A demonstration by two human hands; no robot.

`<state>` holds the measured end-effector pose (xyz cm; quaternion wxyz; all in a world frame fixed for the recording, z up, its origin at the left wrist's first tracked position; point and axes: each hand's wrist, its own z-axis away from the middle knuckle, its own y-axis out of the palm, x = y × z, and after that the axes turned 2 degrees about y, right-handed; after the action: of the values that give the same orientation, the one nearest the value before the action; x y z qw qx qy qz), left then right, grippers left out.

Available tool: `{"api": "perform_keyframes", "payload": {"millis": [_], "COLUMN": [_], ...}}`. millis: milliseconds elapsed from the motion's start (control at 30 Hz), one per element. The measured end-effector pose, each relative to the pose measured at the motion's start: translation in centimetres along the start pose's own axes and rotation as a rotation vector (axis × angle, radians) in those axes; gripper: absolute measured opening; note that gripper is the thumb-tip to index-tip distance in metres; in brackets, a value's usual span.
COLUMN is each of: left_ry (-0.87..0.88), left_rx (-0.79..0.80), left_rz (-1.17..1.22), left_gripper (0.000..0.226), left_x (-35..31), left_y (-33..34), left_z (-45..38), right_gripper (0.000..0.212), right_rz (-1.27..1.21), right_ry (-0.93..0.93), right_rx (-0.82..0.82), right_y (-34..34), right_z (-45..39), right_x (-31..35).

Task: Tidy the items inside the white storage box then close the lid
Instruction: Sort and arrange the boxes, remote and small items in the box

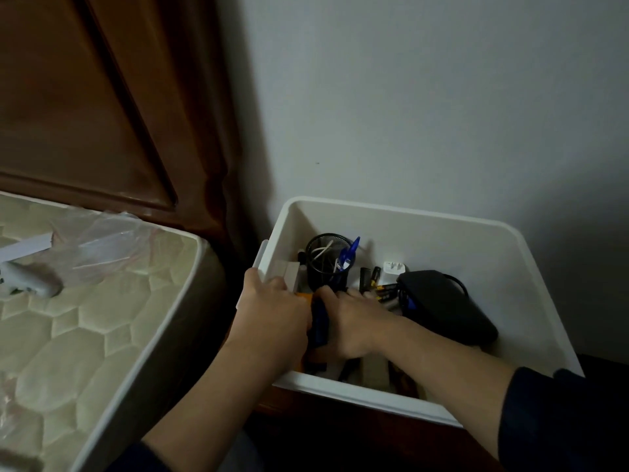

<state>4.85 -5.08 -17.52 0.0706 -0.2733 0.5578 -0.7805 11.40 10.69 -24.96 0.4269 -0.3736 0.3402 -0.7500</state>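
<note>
Both hands' fingers inside white storage box

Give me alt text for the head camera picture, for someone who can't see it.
Both hands, left hand and right hand, reach into an open white storage box holding a mesh pen cup, batteries and a black adapter, beside a mattress.

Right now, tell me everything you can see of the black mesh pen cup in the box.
The black mesh pen cup is a round wire-mesh holder, apparently metal, standing upright in the far-left part of the white storage box. A blue pen sticks out of it, leaning right, and a white cord lies curled inside. Its lower front is hidden behind the right hand; contact cannot be told.
</note>
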Motion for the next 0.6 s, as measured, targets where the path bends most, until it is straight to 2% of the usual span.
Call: {"api": "perform_keyframes", "payload": {"millis": [100,233,400,600], "left_ry": [-0.020,-0.017,-0.020,-0.014], "left_rx": [0.009,0.029,0.033,0.018], "left_rz": [0.006,-0.011,-0.016,-0.024], "left_gripper": [0.024,0.025,0.028,0.027], "left_x": [-0.1,-0.1,-0.1,-0.1], "left_y": [0.2,0.1,0.0,-0.2], "left_z": [-0.1,-0.2,-0.1,0.0], "right_gripper": [0.091,0.082,0.043,0.019], "right_rz": [-0.006,-0.050,-0.320,-0.558], "right_ry": [-0.024,-0.013,0.053,0.184], "right_rx": [-0.052,-0.030,0.062,0.048], "right_y": [0.4,0.2,-1.1,-2.2], "right_z": [0.2,0.5,1.0,1.3], "right_x": [0.8,1.2,1.2,0.6]}}
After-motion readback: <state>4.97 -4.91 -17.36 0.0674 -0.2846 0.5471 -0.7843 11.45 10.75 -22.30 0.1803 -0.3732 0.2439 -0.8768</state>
